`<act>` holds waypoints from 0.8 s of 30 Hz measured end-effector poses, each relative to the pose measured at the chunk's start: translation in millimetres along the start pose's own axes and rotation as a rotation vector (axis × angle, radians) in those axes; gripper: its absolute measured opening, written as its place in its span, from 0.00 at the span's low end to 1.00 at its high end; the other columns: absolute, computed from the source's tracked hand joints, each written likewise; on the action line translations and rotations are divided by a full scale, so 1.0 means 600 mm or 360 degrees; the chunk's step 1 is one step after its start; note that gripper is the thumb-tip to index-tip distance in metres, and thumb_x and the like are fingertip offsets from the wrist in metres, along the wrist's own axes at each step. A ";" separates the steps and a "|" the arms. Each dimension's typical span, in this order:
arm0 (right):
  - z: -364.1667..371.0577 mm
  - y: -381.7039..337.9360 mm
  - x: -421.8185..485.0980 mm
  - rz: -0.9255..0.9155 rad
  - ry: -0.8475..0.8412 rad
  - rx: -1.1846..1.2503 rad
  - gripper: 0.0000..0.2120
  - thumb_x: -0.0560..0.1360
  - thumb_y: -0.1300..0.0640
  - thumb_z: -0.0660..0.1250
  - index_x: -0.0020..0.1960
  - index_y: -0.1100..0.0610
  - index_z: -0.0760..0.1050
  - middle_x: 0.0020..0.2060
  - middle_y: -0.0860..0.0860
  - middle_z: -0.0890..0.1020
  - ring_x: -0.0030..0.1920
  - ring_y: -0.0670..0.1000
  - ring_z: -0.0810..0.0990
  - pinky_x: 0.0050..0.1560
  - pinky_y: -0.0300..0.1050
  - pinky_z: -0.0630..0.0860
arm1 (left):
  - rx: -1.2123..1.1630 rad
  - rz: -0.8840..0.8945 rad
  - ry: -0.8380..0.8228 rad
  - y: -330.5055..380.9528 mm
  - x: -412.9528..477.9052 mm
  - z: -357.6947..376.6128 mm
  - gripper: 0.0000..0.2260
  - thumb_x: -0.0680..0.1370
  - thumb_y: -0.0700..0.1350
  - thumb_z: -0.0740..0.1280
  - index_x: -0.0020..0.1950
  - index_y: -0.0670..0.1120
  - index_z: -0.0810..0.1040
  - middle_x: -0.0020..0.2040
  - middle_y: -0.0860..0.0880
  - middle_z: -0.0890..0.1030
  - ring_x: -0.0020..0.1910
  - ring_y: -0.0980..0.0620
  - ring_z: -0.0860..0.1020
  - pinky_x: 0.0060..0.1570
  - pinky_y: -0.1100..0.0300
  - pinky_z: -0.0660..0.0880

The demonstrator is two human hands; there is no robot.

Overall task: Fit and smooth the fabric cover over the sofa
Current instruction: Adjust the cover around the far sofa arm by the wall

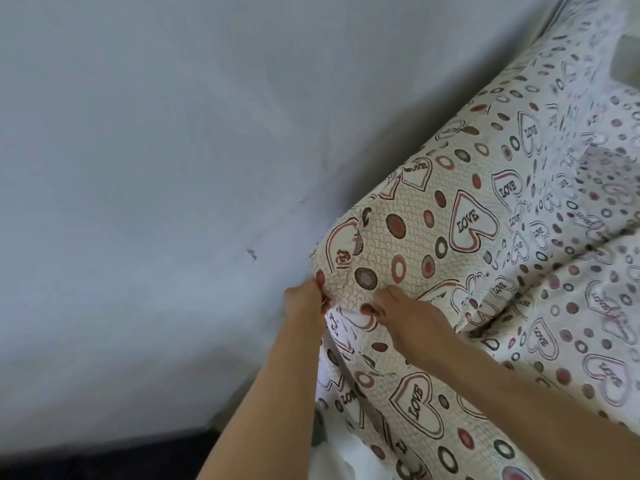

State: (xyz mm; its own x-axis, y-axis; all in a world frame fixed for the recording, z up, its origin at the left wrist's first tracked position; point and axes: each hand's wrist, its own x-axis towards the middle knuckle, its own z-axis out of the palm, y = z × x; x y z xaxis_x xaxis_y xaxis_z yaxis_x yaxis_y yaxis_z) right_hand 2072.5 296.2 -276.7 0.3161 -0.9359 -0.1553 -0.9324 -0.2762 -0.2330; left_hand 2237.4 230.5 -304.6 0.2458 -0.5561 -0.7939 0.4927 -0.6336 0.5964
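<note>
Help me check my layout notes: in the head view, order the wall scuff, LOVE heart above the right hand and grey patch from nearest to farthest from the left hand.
1. Wall scuff, just up-left of the left hand.
2. LOVE heart, up-right on the stretched cover.
3. Grey patch, far top right corner.

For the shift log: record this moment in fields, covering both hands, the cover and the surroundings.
fabric cover: cream, LOVE hearts and dots, stretched taut over a rounded corner
left hand: pinches the cover's edge at the corner
right hand: grips the cover close beside it
fit: loose folds below the hands
surroundings: grey wall to the left
</note>
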 end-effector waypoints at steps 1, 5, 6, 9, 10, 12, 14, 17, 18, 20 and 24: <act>0.000 0.000 0.000 -0.0009 0.0014 0.0013 0.10 0.75 0.62 0.65 0.55 0.56 0.69 0.50 0.51 0.73 0.33 0.55 0.76 0.30 0.51 0.73 | -0.0094 -0.0029 0.0030 -0.002 0.001 0.004 0.07 0.77 0.31 0.59 0.40 0.36 0.71 0.37 0.40 0.76 0.34 0.45 0.76 0.38 0.50 0.79; 0.002 0.000 0.002 -0.0025 0.0038 0.0047 0.13 0.74 0.60 0.68 0.55 0.56 0.68 0.50 0.50 0.73 0.34 0.55 0.76 0.30 0.49 0.71 | -0.0227 0.0011 -0.0068 -0.017 -0.001 0.017 0.12 0.78 0.32 0.56 0.34 0.40 0.69 0.26 0.46 0.71 0.24 0.52 0.69 0.25 0.64 0.65; 0.003 0.000 0.003 -0.0027 0.0040 0.0062 0.13 0.73 0.60 0.69 0.55 0.55 0.68 0.50 0.50 0.72 0.34 0.55 0.76 0.31 0.49 0.71 | -0.0249 0.0030 -0.0102 -0.021 -0.001 0.011 0.14 0.78 0.33 0.59 0.33 0.40 0.69 0.22 0.48 0.69 0.20 0.54 0.67 0.22 0.67 0.63; 0.008 0.002 0.004 -0.0044 0.0038 0.0085 0.16 0.73 0.57 0.71 0.55 0.55 0.68 0.50 0.49 0.71 0.33 0.52 0.72 0.31 0.48 0.70 | -0.0225 0.0149 -0.0319 -0.033 0.009 -0.017 0.13 0.78 0.42 0.67 0.35 0.39 0.74 0.21 0.50 0.67 0.21 0.54 0.65 0.24 0.63 0.64; 0.009 0.002 0.004 -0.0057 0.0054 0.0085 0.17 0.72 0.57 0.72 0.55 0.55 0.67 0.50 0.49 0.71 0.32 0.51 0.69 0.30 0.47 0.68 | -0.0111 0.0246 -0.0355 -0.031 0.011 -0.027 0.12 0.77 0.44 0.69 0.38 0.37 0.76 0.23 0.50 0.69 0.23 0.53 0.66 0.28 0.60 0.66; 0.010 0.005 0.002 -0.0078 0.0097 0.0106 0.18 0.71 0.57 0.73 0.53 0.53 0.66 0.48 0.47 0.71 0.30 0.48 0.66 0.29 0.44 0.64 | 0.0218 0.0586 -0.0289 -0.028 0.018 -0.041 0.09 0.76 0.45 0.70 0.47 0.39 0.77 0.25 0.48 0.74 0.25 0.52 0.70 0.30 0.61 0.70; 0.011 0.006 0.001 -0.0087 0.0115 0.0148 0.20 0.71 0.58 0.73 0.50 0.50 0.62 0.43 0.45 0.67 0.28 0.46 0.64 0.28 0.43 0.62 | 0.0610 0.1074 -0.0176 -0.022 0.020 -0.050 0.06 0.77 0.43 0.69 0.50 0.44 0.73 0.29 0.45 0.78 0.25 0.51 0.74 0.27 0.62 0.71; 0.009 0.005 0.002 -0.0070 0.0085 0.0169 0.19 0.71 0.57 0.73 0.49 0.50 0.62 0.42 0.42 0.63 0.27 0.43 0.62 0.29 0.43 0.61 | 0.1245 0.1723 -0.0245 -0.027 0.032 -0.063 0.06 0.79 0.37 0.62 0.47 0.47 0.76 0.35 0.49 0.79 0.33 0.51 0.77 0.35 0.59 0.73; 0.008 0.005 0.002 -0.0070 0.0087 0.0168 0.19 0.71 0.57 0.73 0.49 0.50 0.62 0.42 0.42 0.63 0.27 0.43 0.62 0.29 0.43 0.61 | 0.1455 0.1888 -0.0282 -0.031 0.041 -0.070 0.07 0.79 0.36 0.61 0.48 0.46 0.77 0.39 0.49 0.79 0.38 0.50 0.76 0.39 0.57 0.73; 0.006 0.004 0.002 -0.0059 0.0082 0.0147 0.17 0.71 0.57 0.73 0.49 0.51 0.63 0.42 0.42 0.62 0.29 0.46 0.64 0.30 0.44 0.62 | 0.1765 0.2101 -0.0362 -0.035 0.053 -0.082 0.08 0.78 0.34 0.62 0.53 0.43 0.78 0.45 0.46 0.77 0.44 0.47 0.75 0.44 0.55 0.72; -0.001 0.000 0.001 -0.0037 0.0020 0.0168 0.14 0.73 0.58 0.71 0.51 0.54 0.67 0.43 0.42 0.62 0.32 0.49 0.69 0.32 0.46 0.66 | 0.2022 0.2333 -0.0415 -0.021 0.064 -0.096 0.10 0.73 0.33 0.69 0.53 0.42 0.78 0.48 0.46 0.77 0.48 0.46 0.74 0.45 0.54 0.75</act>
State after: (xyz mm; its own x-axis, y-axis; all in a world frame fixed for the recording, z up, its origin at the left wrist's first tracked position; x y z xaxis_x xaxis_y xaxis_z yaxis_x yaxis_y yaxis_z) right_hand 2072.4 295.6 -276.3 0.3343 -0.9325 -0.1366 -0.9012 -0.2738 -0.3360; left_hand 2288.7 248.1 -349.5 -0.3287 -0.9035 0.2750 -0.7606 0.4258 0.4901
